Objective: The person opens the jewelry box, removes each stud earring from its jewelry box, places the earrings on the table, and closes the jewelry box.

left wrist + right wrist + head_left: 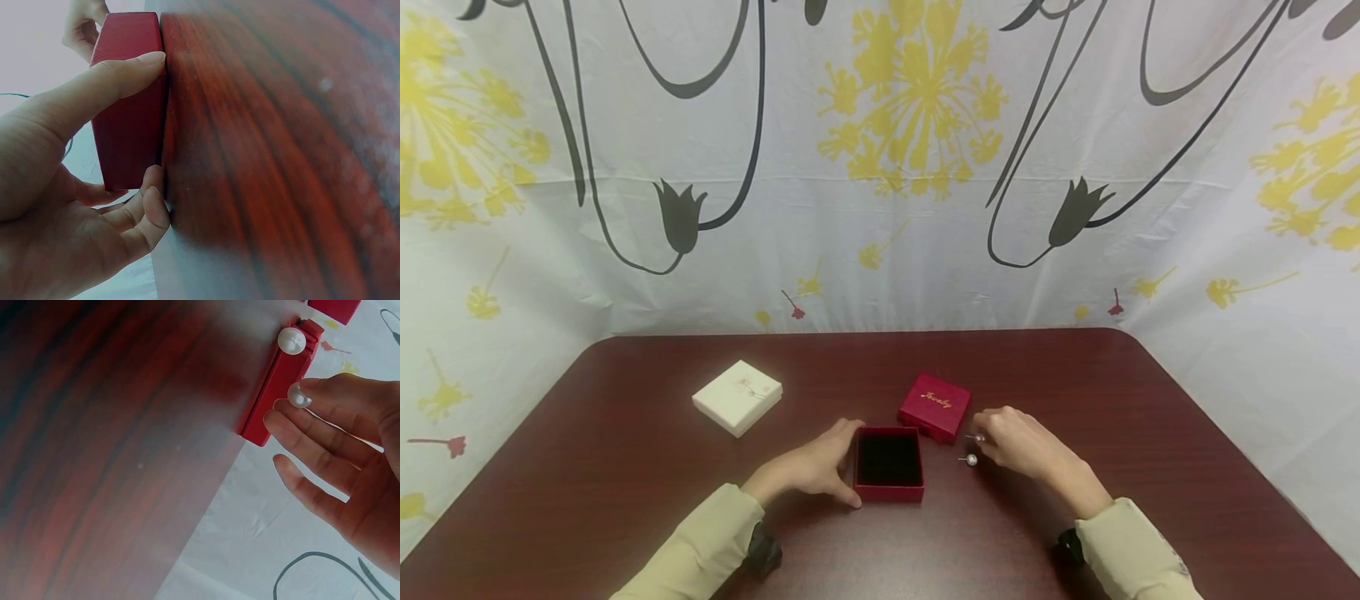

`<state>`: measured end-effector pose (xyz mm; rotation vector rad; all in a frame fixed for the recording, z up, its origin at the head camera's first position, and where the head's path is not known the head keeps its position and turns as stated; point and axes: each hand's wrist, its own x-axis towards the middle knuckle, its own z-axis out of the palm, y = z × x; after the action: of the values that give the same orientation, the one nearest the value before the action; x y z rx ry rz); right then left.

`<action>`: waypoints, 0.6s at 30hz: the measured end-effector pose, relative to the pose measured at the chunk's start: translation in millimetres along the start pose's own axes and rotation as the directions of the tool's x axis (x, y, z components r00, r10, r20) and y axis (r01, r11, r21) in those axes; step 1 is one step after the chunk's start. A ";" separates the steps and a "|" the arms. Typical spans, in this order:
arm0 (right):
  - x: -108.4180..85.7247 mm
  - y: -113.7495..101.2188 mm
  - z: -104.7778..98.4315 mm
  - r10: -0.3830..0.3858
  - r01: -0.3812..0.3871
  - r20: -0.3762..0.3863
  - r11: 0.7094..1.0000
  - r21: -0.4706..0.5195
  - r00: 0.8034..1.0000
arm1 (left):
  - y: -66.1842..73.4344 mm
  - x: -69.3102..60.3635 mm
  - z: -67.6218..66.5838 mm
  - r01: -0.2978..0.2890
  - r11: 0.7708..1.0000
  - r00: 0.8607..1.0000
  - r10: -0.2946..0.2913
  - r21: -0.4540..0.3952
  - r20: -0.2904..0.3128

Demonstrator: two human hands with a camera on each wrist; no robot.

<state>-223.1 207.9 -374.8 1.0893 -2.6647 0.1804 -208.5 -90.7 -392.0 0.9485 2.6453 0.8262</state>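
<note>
The open red box (889, 493) has a black padded inside and rests on the table. My left hand (812, 465) holds it at its left side; in the left wrist view the thumb lies along one red side (128, 140). My right hand (1026, 446) pinches a pearl stud earring (299, 395) between thumb and finger, close above the table. A second pearl stud earring (972, 459) lies on the table just nearer, its post pointing left. Behind them lies the red lid (936, 404) with gold "Jewelry" lettering.
A white box (737, 398) with a printed flower design sits at the back left of the dark wood table (640, 467). Beyond the table's far edge hangs a white patterned curtain (820, 200).
</note>
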 end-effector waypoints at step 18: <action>-0.6 1.3 -0.5 0.035 -0.036 0.064 0.999 0.019 0.997 | 0.1 -0.1 -0.3 0.001 1.000 1.000 -0.001 0.000 0.003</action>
<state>-223.6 209.4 -374.5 1.0715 -2.7460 0.1823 -208.6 -90.8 -391.7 0.9472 2.6429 0.8232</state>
